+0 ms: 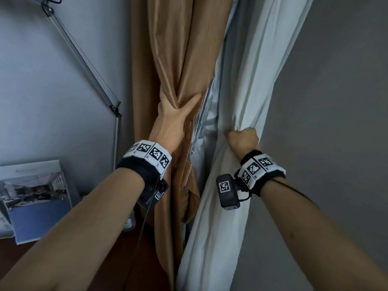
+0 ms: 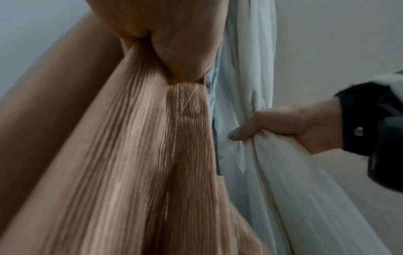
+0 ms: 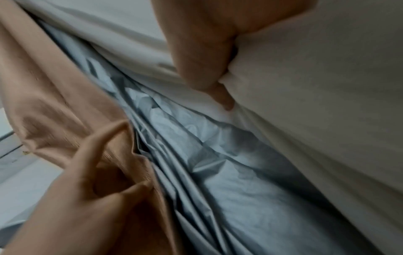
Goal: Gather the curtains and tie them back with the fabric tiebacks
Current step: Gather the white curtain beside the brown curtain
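A brown curtain (image 1: 178, 49) hangs in the middle, gathered into folds. My left hand (image 1: 174, 116) grips those folds at mid height, thumb on one side and fingers on the other. Right of it hangs a pale white curtain (image 1: 252, 70), bunched in my right hand (image 1: 242, 139), whose fingers are curled tight round the cloth. Between the two shows a crinkled silver-grey lining (image 3: 218, 163). The left wrist view shows the brown curtain (image 2: 152, 155) close up and my right hand (image 2: 283, 127) pinching the white curtain (image 2: 250, 69). A brown strip (image 1: 189, 181) hangs lower on the brown curtain; whether it is a tieback I cannot tell.
A metal rod with a cable (image 1: 84, 59) slants down the wall at left to a vertical pole (image 1: 116, 143). A framed picture (image 1: 35, 198) leans on the wall at lower left above a dark wooden floor (image 1: 130, 259). A plain grey wall (image 1: 336, 101) fills the right.
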